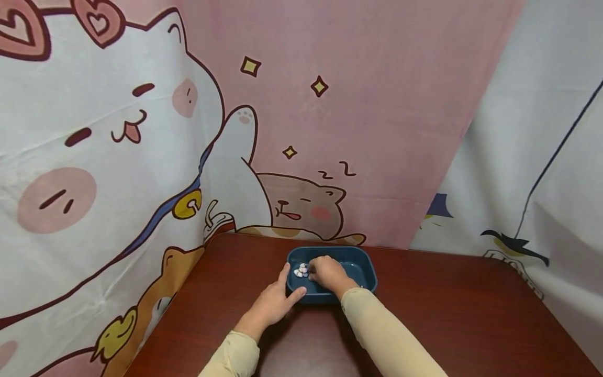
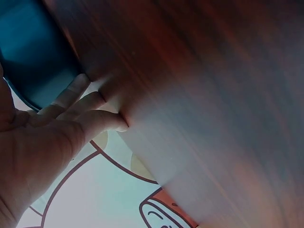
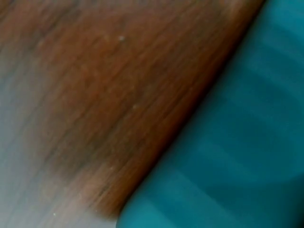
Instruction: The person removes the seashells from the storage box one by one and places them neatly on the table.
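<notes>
Small white pieces (image 1: 300,271) lie in the blue tub's (image 1: 361,273) left end, its long axis running left-right. The nearer right hand (image 1: 327,274) bends just right of them, any grip hidden; the left hand (image 1: 270,305), fingers spread, holding nothing, is at the near-left corner.

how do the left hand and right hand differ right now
The left hand has its fingers fairly straight; the right hand has its fingers bent. The left hand is at the left end of the tray; the right hand reaches inside it, beside small white pieces. Both come out of pale sleeves.
</notes>
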Tool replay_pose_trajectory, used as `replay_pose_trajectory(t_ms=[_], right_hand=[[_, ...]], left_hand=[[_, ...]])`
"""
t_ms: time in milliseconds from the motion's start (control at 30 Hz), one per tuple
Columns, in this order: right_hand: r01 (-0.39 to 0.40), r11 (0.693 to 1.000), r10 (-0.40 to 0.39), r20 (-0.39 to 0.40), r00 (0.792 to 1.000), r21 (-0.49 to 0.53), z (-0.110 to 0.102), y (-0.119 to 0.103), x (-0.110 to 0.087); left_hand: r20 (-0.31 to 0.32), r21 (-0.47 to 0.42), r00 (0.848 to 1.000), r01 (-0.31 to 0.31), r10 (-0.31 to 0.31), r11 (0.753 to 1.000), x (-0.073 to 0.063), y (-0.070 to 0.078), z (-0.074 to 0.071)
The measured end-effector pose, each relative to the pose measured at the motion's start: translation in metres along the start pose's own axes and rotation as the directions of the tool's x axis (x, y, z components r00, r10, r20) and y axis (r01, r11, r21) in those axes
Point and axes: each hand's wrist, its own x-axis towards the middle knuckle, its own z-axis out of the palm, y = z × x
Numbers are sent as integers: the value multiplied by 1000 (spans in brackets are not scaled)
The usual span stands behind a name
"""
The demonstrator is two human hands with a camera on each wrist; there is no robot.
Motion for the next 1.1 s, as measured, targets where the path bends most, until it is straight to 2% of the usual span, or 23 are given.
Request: replay_pose_trajectory(t_ms=[167,433,767,967,1100], right_hand=[[34,999,-35,-16,999,-37,1,-3,2],[71,997,-71,4,997,-35,-2,-3,-1],[131,991,-129,82,988,-27,-11,-2,-8],[165,986,-163,60,985,-29,-7,0,-8],[150,988,-147,59,987,-45,-6,-1,-8]], left_hand=[[-4,10,1000,-3,3,1000,1,-3,1],[-7,10,1000,-1,2,1000,0,-3,3],[-14,8,1000,16,-16,1000,-2,-2,4],[-21,17,1000,5,-4,1000,-2,-2,5],[-29,19,1000,4,-3,1000,-1,-1,6]])
